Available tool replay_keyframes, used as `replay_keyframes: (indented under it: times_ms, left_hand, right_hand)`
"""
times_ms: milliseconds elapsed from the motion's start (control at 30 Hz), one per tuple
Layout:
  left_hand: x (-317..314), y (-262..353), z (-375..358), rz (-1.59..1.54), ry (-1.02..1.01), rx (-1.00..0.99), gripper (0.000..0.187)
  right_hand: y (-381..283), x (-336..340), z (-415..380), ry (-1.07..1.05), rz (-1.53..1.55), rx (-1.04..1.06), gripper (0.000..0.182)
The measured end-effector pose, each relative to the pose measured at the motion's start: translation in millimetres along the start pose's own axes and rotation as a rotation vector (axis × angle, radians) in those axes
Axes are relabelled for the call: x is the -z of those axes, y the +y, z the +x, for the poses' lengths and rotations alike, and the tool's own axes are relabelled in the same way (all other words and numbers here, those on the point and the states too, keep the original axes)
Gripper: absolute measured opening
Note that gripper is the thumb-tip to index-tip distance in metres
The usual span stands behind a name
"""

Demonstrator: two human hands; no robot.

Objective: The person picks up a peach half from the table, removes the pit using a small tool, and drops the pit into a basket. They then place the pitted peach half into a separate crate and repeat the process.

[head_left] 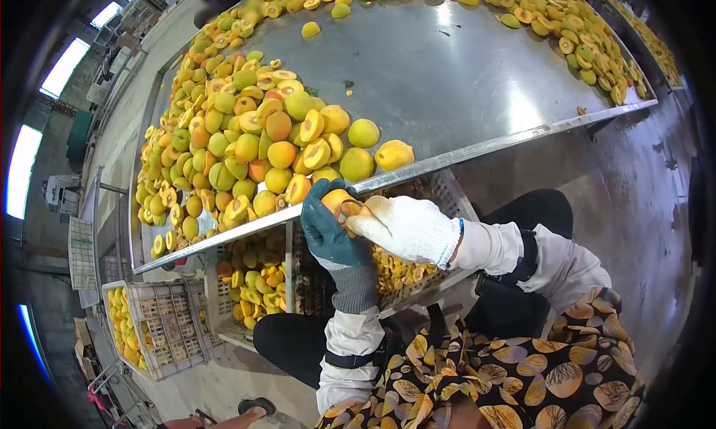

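Observation:
A yellow-orange peach half [338,201] is held at the front edge of the metal table [440,93]. My left hand [326,224], in a dark green coated glove, wraps round it. My right hand [406,226], in a white knitted glove, is closed at the fruit's right side; a small brownish piece or tool shows at its fingertips, too small to make out. Just behind the hands lies a large pile of whole and halved peaches [246,142] on the table. Below the hands, a crate [449,278] holds yellow cut pieces [399,272].
A crate of peach halves [218,321] stands under the table, with another crate [168,328] further left. More halves [574,45] lie along the table's far right side. The table's raised metal rim [477,149] runs before me. Another person's foot [257,406] shows at bottom left.

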State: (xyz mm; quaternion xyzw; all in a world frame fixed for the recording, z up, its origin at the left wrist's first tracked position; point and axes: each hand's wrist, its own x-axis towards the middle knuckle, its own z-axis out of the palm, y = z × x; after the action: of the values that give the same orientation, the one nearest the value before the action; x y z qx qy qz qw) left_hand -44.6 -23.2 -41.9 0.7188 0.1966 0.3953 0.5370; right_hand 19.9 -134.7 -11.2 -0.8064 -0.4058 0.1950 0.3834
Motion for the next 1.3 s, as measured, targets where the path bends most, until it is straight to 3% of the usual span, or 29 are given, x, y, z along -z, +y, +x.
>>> replay_keyframes:
  times_ms: [67,167,267,367,467,567,600,700,767,800,833,900,1000,1100,1133,1200,1233,1267,1300]
  left_hand:
    - [-2.1,2.0,-1.5,-0.082,0.032,0.064,0.042]
    - [-0.2,0.6,-1.6,-0.304,0.065,0.138,0.029]
    - [-2.3,8.5,-1.8,0.089,0.059,-0.094,0.035]
    - [-3.6,5.1,-3.4,0.044,0.074,-0.08,0.043]
    - [-4.2,9.0,-5.3,-0.106,0.082,0.029,0.048]
    - [-2.7,5.8,-2.7,-0.045,0.056,-0.022,0.046]
    - [-0.3,5.5,-1.7,0.03,0.041,-0.067,0.046]
    - [5.4,14.9,-1.4,0.117,-0.033,-0.172,0.045]
    - [22.1,-3.2,2.9,0.209,-0.165,-0.166,0.046]
    - [20.5,-12.3,0.9,-0.1,-0.181,-0.012,0.05]
    - [24.9,-11.1,4.0,-0.139,-0.263,-0.024,0.054]
    - [24.2,-12.8,9.2,-0.135,-0.322,-0.017,0.059]
    - [20.2,-10.2,10.8,-0.146,-0.347,0.012,0.059]
    - [25.1,-12.9,16.7,-0.218,-0.417,0.061,0.06]
    - [27.9,-11.5,18.0,-0.248,-0.465,0.1,0.06]
    - [43.5,-21.9,19.1,-0.136,-0.494,0.075,0.061]
    - [50.9,-6.4,21.7,0.187,-0.558,-0.16,0.06]
    - [63.3,-22.4,22.3,-0.038,-0.551,0.115,0.052]
    - [82.2,-26.0,25.4,0.025,-0.52,0.145,0.046]
  right_hand:
    - [-0.5,2.0,2.1,-0.061,0.029,0.035,0.058]
    - [1.2,-2.0,3.8,-0.065,0.077,-0.002,0.061]
    - [3.6,-10.0,2.0,0.041,0.083,0.096,0.062]
    - [16.5,-11.5,6.0,-0.168,0.34,0.102,0.031]
    - [-12.4,17.9,4.0,-0.437,0.725,-0.379,0.039]
    - [20.1,-21.9,9.1,-0.096,0.522,0.019,0.046]
    - [-4.4,6.6,0.5,-0.302,0.744,-0.236,0.05]
    - [8.2,12.0,-0.2,-0.566,1.001,-0.447,0.049]
    - [31.8,-19.6,0.7,-0.737,1.691,-0.485,0.046]
    - [34.4,-20.8,-0.2,-0.981,1.95,-0.462,0.044]
    - [36.5,-22.2,-0.4,-1.251,2.2,-0.399,0.044]
    - [35.3,-25.9,0.8,-1.243,2.209,-0.392,0.046]
    - [34.0,-14.6,4.4,-1.117,1.95,-0.398,0.049]
    - [17.4,4.6,-2.6,-0.682,1.07,-0.302,0.048]
    - [9.4,17.4,-2.1,-0.7,0.917,-0.303,0.048]
    - [30.4,-3.2,3.6,-0.357,0.453,0.203,0.046]
    - [33.2,-20.2,6.3,-0.19,0.239,0.46,0.045]
    - [20.1,-11.0,1.7,-0.252,0.03,0.386,0.043]
    - [12.4,6.4,-3.1,-0.317,-0.17,0.337,0.041]
